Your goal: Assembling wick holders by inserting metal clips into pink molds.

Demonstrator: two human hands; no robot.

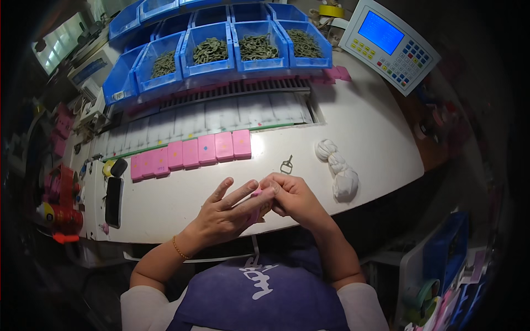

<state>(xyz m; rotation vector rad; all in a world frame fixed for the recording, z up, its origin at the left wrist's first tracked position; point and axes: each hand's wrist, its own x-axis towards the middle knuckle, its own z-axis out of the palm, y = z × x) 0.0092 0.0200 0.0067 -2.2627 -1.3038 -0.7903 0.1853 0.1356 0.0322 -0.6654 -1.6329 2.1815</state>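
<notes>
Above the table's near edge, my left hand (223,215) holds a pink block (255,216), mostly hidden behind its fingers. Two or more of those fingers stretch out, while the others lie along the block. My right hand (295,199) meets it from the other side, thumb and fingertips pinched together at the block; whatever is between them is hidden. Just beyond the right hand lies a small green wax piece (286,165), a squarish loop with a short stem. A row of similar pink blocks (190,152), some with small coloured marks, lies farther off to the left.
Blue bins (207,65) of green pieces stand at the back. A twisted white cloth (338,170) lies right of my hands. At left are a phone (114,202) and a yellow-and-black item (115,167). A keypad console with blue screen (389,44) stands back right.
</notes>
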